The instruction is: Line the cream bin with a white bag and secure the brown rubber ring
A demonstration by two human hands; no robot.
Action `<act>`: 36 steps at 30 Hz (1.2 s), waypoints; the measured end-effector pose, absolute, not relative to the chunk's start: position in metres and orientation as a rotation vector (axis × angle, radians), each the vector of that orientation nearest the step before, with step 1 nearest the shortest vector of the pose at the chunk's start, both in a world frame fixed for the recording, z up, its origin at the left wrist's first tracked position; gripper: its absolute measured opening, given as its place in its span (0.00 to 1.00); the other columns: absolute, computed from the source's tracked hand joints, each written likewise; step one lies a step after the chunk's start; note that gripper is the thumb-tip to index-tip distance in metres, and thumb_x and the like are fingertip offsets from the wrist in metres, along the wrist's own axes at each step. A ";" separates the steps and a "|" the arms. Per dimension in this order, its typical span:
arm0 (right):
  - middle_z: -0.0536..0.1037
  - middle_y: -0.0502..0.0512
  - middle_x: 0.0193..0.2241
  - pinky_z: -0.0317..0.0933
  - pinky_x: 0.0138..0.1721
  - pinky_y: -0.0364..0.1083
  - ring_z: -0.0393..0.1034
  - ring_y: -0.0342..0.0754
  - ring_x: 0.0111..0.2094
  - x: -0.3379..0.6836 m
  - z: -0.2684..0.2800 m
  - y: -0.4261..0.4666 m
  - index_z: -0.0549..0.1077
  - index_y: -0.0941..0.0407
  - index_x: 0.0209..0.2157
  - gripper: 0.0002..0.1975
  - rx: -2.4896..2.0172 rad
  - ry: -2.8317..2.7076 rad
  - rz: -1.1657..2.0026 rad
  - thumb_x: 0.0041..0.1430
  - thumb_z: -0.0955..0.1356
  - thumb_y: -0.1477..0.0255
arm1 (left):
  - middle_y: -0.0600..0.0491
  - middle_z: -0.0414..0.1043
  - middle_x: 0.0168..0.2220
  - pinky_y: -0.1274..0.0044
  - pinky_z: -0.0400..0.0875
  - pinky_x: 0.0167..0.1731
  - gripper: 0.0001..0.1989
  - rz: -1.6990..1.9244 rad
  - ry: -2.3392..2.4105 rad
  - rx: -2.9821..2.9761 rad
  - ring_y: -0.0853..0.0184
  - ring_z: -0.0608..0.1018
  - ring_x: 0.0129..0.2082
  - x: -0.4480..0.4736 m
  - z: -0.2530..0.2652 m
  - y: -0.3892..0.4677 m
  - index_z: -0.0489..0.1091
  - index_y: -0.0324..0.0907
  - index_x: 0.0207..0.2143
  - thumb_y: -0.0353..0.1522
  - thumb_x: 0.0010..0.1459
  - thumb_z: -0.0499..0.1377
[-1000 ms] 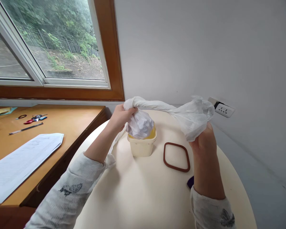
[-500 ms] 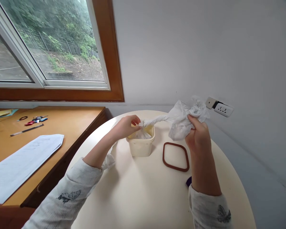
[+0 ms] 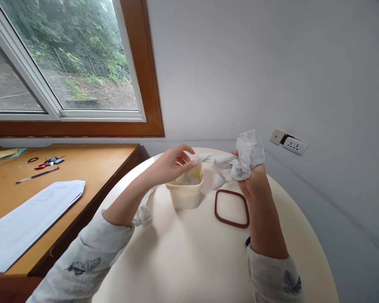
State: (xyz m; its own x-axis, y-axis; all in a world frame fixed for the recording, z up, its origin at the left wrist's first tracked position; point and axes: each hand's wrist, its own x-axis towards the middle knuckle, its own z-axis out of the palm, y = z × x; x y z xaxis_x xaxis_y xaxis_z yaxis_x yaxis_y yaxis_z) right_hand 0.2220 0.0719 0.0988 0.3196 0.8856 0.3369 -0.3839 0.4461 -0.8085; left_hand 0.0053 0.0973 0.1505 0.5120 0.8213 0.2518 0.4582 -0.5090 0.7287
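Indoors, papers [image 3: 34, 219] and a pen [image 3: 37, 175] lie on a desk [image 3: 107, 158] beside a round table [image 3: 189, 261]. The left hand [image 3: 168, 165] hovers at a tub [image 3: 185, 198], fingers curled and parted, thumb tip by the twist of a white bag [image 3: 229, 162]; whether they grip cannot be told. The bag stretches above the table, past a brown ring [image 3: 216, 206], to the right hand [image 3: 252, 176], fingers closed around its bunched end. A socket [image 3: 296, 145] marks the wall [image 3: 341, 105].
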 end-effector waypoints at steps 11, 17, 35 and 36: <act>0.77 0.52 0.29 0.65 0.34 0.46 0.72 0.45 0.32 0.209 0.106 0.060 0.74 0.55 0.30 0.07 -0.765 -1.064 1.069 0.48 0.69 0.69 | 0.57 0.64 0.22 0.80 0.60 0.24 0.05 1.087 1.180 2.072 0.69 0.67 0.25 0.023 0.149 0.070 0.64 0.41 0.23 0.31 0.50 0.53; 0.76 0.50 0.23 0.63 0.30 0.43 0.71 0.44 0.28 0.230 0.097 0.072 0.74 0.56 0.32 0.07 -0.663 -0.906 1.034 0.49 0.68 0.71 | 0.57 0.67 0.22 0.80 0.62 0.23 0.03 1.339 1.144 1.578 0.70 0.69 0.24 -0.021 0.134 0.070 0.69 0.41 0.26 0.30 0.45 0.57; 0.76 0.49 0.25 0.65 0.37 0.44 0.71 0.46 0.34 0.241 0.085 0.081 0.72 0.55 0.26 0.05 -0.651 -0.700 1.077 0.47 0.67 0.68 | 0.56 0.65 0.23 0.82 0.65 0.18 0.06 1.135 1.082 0.938 0.72 0.67 0.21 -0.069 0.120 0.036 0.70 0.43 0.26 0.35 0.45 0.63; 0.76 0.49 0.25 0.65 0.36 0.44 0.71 0.46 0.33 0.240 0.086 0.080 0.72 0.55 0.26 0.05 -0.678 -0.718 1.055 0.47 0.67 0.68 | 0.56 0.65 0.23 0.82 0.64 0.18 0.07 1.114 1.071 0.984 0.72 0.67 0.21 -0.070 0.121 0.035 0.69 0.43 0.26 0.35 0.45 0.63</act>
State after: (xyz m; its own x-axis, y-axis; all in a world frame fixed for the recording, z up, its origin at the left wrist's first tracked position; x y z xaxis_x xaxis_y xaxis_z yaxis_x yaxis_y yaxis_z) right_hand 0.2400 0.0800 0.0862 0.3182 0.9282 0.1930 -0.5206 0.3412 -0.7827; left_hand -0.0695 0.0347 0.1213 0.1049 0.9825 -0.1542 -0.1923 0.1722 0.9661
